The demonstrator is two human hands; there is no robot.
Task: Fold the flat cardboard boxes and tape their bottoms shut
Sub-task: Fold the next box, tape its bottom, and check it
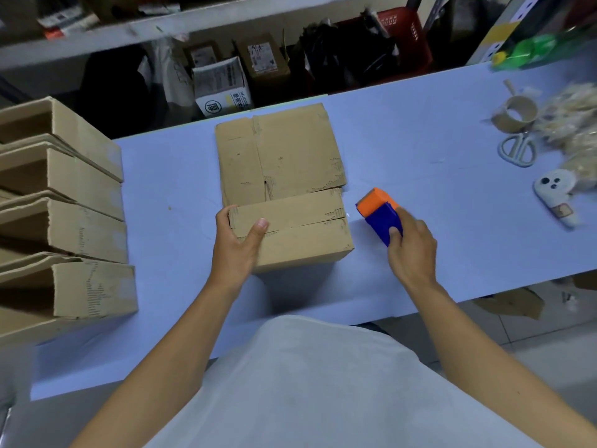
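A folded brown cardboard box (300, 234) stands near the middle of the blue table (420, 150), its two bottom flaps closed and facing up. My left hand (237, 244) grips its left end, thumb pressing on the flaps. Behind it lies a flat cardboard box (277, 156). To the right of the folded box, my right hand (412, 250) holds a blue and orange tape dispenser (379, 215) just above the table, apart from the box.
Several folded boxes (64, 221) lie in a row on the table's left side. At the right are a tape roll (517, 116), scissors (517, 150), a white controller (555, 195) and packing filler (575, 130). Cluttered shelves stand beyond the far edge.
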